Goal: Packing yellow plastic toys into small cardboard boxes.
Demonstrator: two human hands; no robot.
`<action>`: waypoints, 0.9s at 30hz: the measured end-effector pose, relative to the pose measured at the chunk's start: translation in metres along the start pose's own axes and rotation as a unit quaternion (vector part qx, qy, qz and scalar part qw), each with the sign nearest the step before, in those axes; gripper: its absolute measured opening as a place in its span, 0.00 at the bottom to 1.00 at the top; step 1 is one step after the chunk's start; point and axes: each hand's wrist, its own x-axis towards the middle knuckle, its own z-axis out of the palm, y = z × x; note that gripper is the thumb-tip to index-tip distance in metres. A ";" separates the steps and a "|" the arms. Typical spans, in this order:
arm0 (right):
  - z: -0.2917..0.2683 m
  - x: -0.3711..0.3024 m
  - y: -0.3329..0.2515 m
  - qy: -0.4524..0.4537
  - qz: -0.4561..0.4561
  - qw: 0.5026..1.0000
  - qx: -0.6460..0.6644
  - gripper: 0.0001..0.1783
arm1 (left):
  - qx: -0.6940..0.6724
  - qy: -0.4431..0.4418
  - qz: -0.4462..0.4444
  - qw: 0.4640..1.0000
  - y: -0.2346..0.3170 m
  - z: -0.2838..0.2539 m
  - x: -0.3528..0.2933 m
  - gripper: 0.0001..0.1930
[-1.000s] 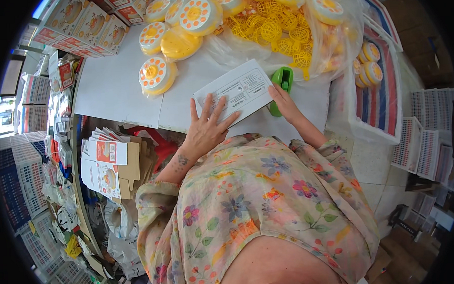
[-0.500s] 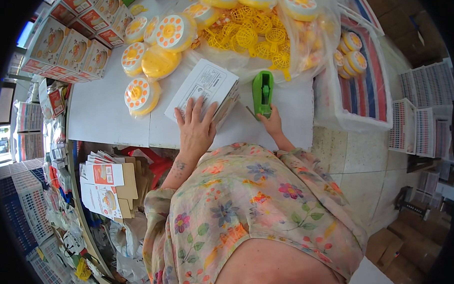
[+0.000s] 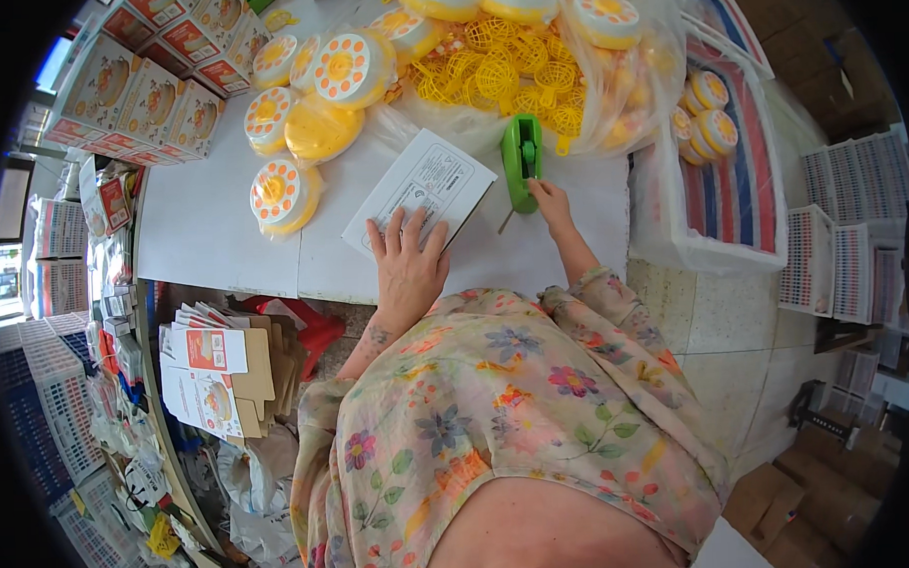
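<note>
My left hand lies on top of a white carton, its fingers spread over the near edge. The carton sits at an angle on the table, a printed face with line drawings turned up. To its right stands a green tape dispenser. At the dispenser's near end, my right hand has its fingers closed on it. A thin dark strip shows beside that end; I cannot tell what it is.
Bagged yellow-and-white round toys with orange dots line the far left. Beyond the carton, yellow plastic baskets lie in a clear bag. Printed boxes are stacked at the left, flattened cartons below. A lined foam bin stands right.
My right hand and the tape dispenser have moved away from me. The carton has shifted slightly right and turned, with my left hand still on it.
</note>
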 end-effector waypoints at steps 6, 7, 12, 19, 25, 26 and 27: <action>0.026 -0.007 0.022 0.178 -0.165 0.970 0.021 0.14 | 0.003 0.003 0.006 1.000 -0.001 0.001 0.002 0.22; 0.030 -0.019 0.027 0.213 -0.176 0.961 0.002 0.14 | 0.003 0.004 0.006 1.000 -0.001 0.002 0.002 0.22; 0.027 -0.054 0.038 0.154 0.025 0.967 0.202 0.12 | 0.003 -0.005 -0.012 1.000 -0.002 0.002 -0.002 0.22; 0.001 -0.034 0.038 0.075 0.077 0.986 0.124 0.12 | -0.021 -0.003 0.001 1.000 -0.003 0.000 0.004 0.21; -0.045 -0.047 0.024 -0.052 0.033 0.994 -0.091 0.12 | -0.021 0.016 -0.006 1.000 -0.001 0.004 0.003 0.21; -0.042 -0.054 0.012 -0.092 0.024 0.995 0.017 0.12 | -0.028 0.024 -0.010 0.999 -0.003 0.006 0.006 0.21; -0.034 -0.077 -0.028 -0.135 0.020 0.983 0.124 0.11 | -0.035 0.028 -0.018 0.999 -0.005 0.007 0.002 0.21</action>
